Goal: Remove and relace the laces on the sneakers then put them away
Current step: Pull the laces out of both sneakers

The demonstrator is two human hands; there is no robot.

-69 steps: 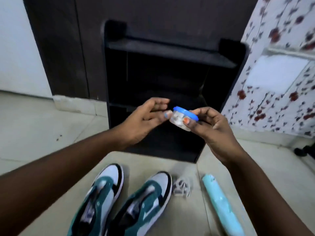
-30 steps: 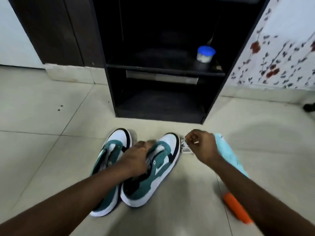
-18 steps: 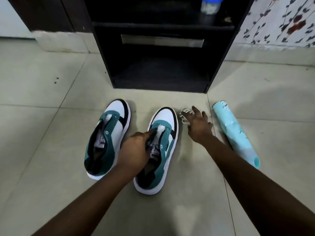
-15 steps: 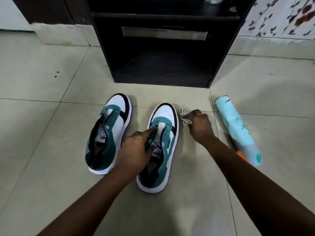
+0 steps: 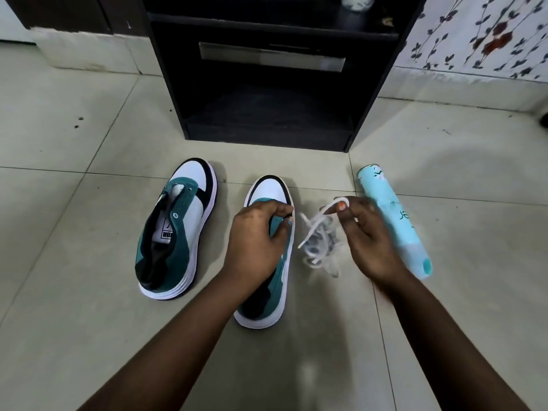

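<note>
The right hand [image 5: 367, 232] pinches a white shoelace [image 5: 318, 238] between thumb and curled fingers, with a loop of it showing over the fingertips and the rest hanging down in a loose, blurred tangle between the two hands; whether the lowest strands touch the tiled floor [image 5: 74, 307] cannot be told. The left hand [image 5: 256, 241] grips the right sneaker [image 5: 267, 304] across its upper near the tongue, fingers curled over the teal panel, thumb on the side toward the lace. That sneaker, teal with a white toe and a black band around the toe cap, sits on the floor with its toe pointing toward a black shelf unit [image 5: 267, 84]. The left sneaker [image 5: 178, 229] lies just beside it, apart from both hands, tilted a little outward, its eyelets bare of lace and its tongue and insole label open to view. To the right of the right hand a pale blue cylindrical spray can [image 5: 394, 223] lies on its side on the floor, close behind the knuckles. A small clear jar [image 5: 357, 1] stands on the upper shelf of the unit, cut off by the top edge. Floral wallpaper [image 5: 480, 34] covers the wall at the right
</note>
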